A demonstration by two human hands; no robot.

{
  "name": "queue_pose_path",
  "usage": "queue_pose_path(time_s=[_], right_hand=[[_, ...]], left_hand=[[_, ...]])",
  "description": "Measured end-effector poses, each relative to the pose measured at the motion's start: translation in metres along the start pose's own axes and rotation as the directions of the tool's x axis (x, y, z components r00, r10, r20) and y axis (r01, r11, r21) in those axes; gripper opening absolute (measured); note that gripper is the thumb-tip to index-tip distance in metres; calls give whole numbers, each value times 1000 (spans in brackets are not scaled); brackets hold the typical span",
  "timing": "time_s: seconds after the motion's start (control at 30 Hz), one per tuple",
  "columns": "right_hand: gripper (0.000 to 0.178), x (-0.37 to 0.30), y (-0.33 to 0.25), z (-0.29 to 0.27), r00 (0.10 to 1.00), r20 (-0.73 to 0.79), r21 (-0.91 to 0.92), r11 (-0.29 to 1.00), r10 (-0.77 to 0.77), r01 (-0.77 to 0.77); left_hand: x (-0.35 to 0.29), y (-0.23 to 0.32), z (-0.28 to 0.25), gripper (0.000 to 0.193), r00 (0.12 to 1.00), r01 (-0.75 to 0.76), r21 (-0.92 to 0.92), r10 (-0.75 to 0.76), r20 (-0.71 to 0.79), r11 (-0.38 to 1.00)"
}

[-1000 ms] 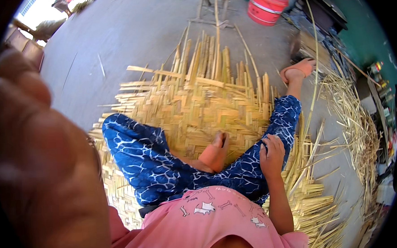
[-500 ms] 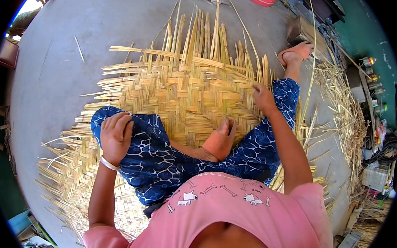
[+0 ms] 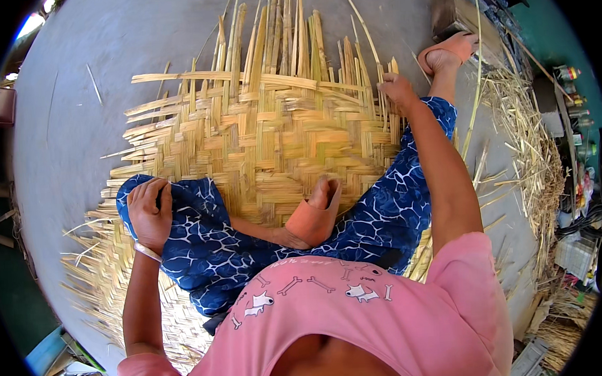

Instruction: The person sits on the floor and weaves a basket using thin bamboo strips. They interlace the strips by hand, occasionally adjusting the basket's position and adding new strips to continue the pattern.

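A woven mat of flat yellow split-cane strips (image 3: 271,138) lies on the floor under and in front of my legs. At its far right edge my right hand (image 3: 398,91) is closed, fingertips pinching a long thin strip (image 3: 359,21) that runs away toward the far edge of the view. My left hand (image 3: 150,213) rests on my left knee, its fingers loosely bent with a gap by the thumb and nothing visible in them. Loose strip ends (image 3: 276,39) stick out from the mat's far side. One crosswise strip (image 3: 224,76) lies over them.
My sandalled foot (image 3: 315,214) rests on the mat; the other (image 3: 449,49) is stretched out to the right. A heap of split strips (image 3: 526,135) lies along the right side, near a wooden block (image 3: 454,13) and bottles (image 3: 572,92) by the green wall.
My right hand has moved away from me along the mat's right edge and closed on the long strip. My left hand stays on the knee, fingers more bent. The view has shifted.
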State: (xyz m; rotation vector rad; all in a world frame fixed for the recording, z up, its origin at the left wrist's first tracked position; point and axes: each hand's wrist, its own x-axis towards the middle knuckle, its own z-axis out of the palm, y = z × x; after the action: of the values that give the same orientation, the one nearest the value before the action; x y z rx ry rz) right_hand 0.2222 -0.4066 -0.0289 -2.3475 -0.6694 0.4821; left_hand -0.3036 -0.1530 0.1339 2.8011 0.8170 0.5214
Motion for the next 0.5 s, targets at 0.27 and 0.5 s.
queue_pose_path(time_s=[0.27, 0.5], right_hand=[[19, 12, -32, -51, 960, 278, 540, 823, 24, -177], [27, 49, -36, -61, 974, 221, 224, 975, -45, -6]], left_hand=[[12, 7, 9, 5, 998, 26, 69, -30, 55, 997], [7, 1, 8, 5, 994, 96, 38, -97, 45, 995]])
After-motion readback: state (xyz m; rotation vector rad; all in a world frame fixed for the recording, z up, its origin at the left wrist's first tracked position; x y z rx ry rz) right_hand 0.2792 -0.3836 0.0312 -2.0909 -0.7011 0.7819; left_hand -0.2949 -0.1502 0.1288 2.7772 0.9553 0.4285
